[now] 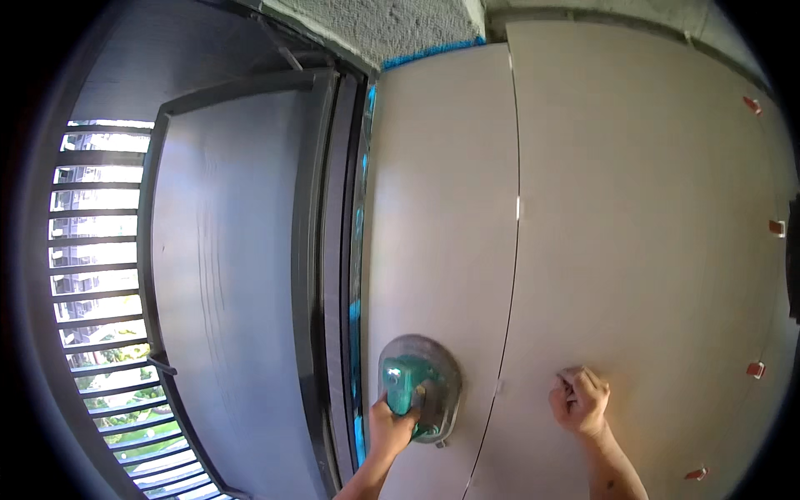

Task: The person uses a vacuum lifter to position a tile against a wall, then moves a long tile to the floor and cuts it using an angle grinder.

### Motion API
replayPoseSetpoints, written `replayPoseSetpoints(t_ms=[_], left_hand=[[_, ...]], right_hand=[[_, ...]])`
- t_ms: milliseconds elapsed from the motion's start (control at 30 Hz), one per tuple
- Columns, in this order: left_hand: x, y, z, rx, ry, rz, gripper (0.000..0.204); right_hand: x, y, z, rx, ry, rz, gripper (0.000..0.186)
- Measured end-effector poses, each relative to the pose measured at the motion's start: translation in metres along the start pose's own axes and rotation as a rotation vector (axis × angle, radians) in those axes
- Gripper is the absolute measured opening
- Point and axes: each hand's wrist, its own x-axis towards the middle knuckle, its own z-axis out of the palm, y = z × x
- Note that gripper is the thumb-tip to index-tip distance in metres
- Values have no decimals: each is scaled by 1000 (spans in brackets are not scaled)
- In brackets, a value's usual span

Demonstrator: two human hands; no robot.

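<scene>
Left grip (pixel 392 429) wraps a green tool (pixel 402 383) — oval grey base (pixel 447 367) against the beige panel (pixel 442 208) — right grip (pixel 581 400) balled up.

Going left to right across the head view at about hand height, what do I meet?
Dark slats, grey framed pane, blue edging, green-handled tool gripped by the left hand, panel seam, right hand, small red-and-white piece.

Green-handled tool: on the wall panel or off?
On, it appears: the green-handled tool, gripped by the left hand, has its grey base flat against the beige panel.
</scene>
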Motion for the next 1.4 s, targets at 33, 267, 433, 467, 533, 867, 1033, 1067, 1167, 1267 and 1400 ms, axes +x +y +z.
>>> replayPoseSetpoints(t_ms=[33, 267, 433, 467, 533, 867, 1033, 1067, 1167, 1267, 1400], left_hand=[[0, -6, -1, 35, -2, -11, 34], [-3, -8, 2, 79, 17, -23, 39], [6, -26, 2, 76, 66, 42, 41], [4, -29, 4, 59, 72, 47, 41], [0, -15, 3, 78, 50, 70, 41], [8, 9, -3, 97, 2, 7, 38], [30, 7, 4, 14, -11, -70, 31], [28, 5, 3, 2, -28, -45, 29], [38, 0, 7, 34, 41, -46, 25], [23, 18, 10, 2, 29, -53, 22], [25, 20, 0, 34, 23, -97, 19]], right_hand=[[4, -3, 1, 11, 17, -39, 9], [-2, 0, 3, -4, 16, -11, 8], [6, -2, 5, -1, 31, -25, 8], [2, -3, 3, 10, 21, -33, 8], [-5, 1, 2, -1, 27, -42, 9], [-1, -6, 1, -33, -30, -23, 8], [4, -6, 4, -39, -6, -63, 9], [2, -3, 5, -13, -16, -74, 9], [6, 3, 11, -40, 0, -97, 8], [0, 2, 4, -81, -19, -66, 8], [1, 1, 10, -33, 14, -99, 9]])
